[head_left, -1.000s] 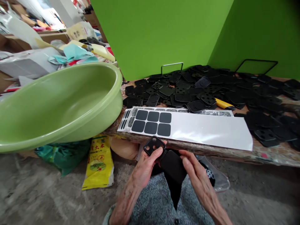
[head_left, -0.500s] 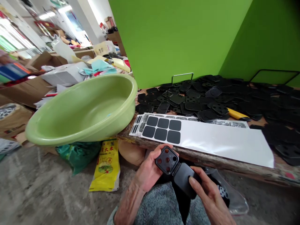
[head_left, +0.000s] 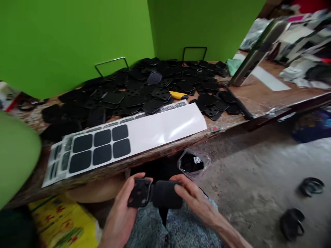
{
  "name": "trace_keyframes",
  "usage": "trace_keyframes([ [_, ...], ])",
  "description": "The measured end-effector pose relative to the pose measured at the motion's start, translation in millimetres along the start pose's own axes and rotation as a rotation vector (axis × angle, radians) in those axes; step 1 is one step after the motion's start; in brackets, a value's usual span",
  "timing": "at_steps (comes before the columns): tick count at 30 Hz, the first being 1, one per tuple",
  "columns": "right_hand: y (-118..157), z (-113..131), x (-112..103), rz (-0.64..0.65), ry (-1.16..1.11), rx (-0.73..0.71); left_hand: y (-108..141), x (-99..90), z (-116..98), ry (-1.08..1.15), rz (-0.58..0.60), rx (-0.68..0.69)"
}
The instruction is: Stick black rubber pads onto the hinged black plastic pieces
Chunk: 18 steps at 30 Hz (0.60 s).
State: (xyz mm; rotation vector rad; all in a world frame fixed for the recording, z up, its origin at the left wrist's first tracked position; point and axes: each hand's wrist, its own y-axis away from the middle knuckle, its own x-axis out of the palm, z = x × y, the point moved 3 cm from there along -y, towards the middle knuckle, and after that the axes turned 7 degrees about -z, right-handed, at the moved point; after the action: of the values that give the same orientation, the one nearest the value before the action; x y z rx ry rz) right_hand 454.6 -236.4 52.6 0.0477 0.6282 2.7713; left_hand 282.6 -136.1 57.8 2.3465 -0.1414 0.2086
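Over my lap I hold an open, black hinged plastic case [head_left: 167,194]. My left hand [head_left: 121,210] grips its half with round holes, thumb and fingers at the edges. The plain, flat half is pinched by my right hand [head_left: 192,196], thumb on top. In front, a white backing sheet [head_left: 165,127] lies along the bench edge, with several dark rounded-square stickers [head_left: 102,157] at its left end. Other sticker sheets lie partly beneath it. Behind them spreads a heap of black flat pieces [head_left: 134,100], some with holes.
A yellow-handled tool [head_left: 178,95] lies among the black pieces. Green panels [head_left: 77,38] stand behind the bench. At left are a green tub [head_left: 15,155] and a yellow bag [head_left: 64,224]. A clear plastic bag [head_left: 205,163] sits below the bench; black round items [head_left: 292,224] lie on the floor.
The view has swung right, bringing the bench's right side and floor into sight. The case has turned from slanted to nearly level, still in both hands.
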Motion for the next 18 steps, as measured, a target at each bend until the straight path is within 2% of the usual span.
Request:
trace_keyframes([
  [3,3.0,-14.3,-15.5,-0.06,-0.003,0.026,0.8,18.6,-0.9,0.044,0.06,0.06],
  [7,-1.2,-22.2,-18.0,-0.087,0.118,-0.016,2.4,21.7,-2.8,0.022,0.085,0.061],
  [10,-1.6,-17.0,-13.6,-0.105,0.313,-0.251,3.6,16.3,-1.8,0.018,0.057,0.055],
  [13,0.9,-12.4,-5.5,-0.009,0.597,-0.601,2.1,10.9,-1.2,0.047,0.02,0.047],
  [15,1.6,-12.7,-1.9,0.022,0.713,-0.777,1.4,8.6,-0.7,0.115,0.049,-0.004],
  [17,0.2,-12.3,-1.3,-0.012,0.675,-0.83,2.6,8.4,-1.2,0.203,0.166,-0.047],
  [18,-1.4,-12.1,-1.3,-0.015,0.614,-0.773,3.7,8.2,-2.3,0.226,0.225,-0.029],
])
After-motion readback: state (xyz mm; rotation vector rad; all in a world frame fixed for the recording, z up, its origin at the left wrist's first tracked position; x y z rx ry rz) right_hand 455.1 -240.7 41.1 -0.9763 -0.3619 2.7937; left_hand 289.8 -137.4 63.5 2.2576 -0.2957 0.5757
